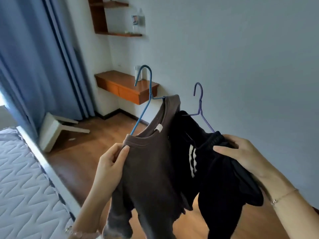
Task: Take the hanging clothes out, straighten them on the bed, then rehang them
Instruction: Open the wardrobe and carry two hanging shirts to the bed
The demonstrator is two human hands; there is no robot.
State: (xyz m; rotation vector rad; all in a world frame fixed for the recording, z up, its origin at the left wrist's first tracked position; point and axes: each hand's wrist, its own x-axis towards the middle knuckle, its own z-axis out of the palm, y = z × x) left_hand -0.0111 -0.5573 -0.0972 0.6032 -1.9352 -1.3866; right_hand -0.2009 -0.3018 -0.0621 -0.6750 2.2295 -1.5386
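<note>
A brown long-sleeved shirt (151, 163) hangs on a blue wire hanger (146, 94), held up in front of me. My left hand (112, 163) pinches the shirt's left shoulder over the hanger's end. Beside it, black trousers with white stripes (221, 180) hang on a purple wire hanger (200, 107). My right hand (241, 152) grips the trousers' elastic waistband at the hanger's right end. Both garments dangle above the wooden floor. The bed (22, 178), with a quilted white mattress, lies at the lower left.
A wall-mounted wooden shelf with drawers (126, 87) sits ahead, and higher shelves (110, 18) hold bottles. Blue curtains (43, 57) cover the left. A tipped white stool (58, 128) lies on the floor (89, 152) between bed and curtains. A plain wall fills the right.
</note>
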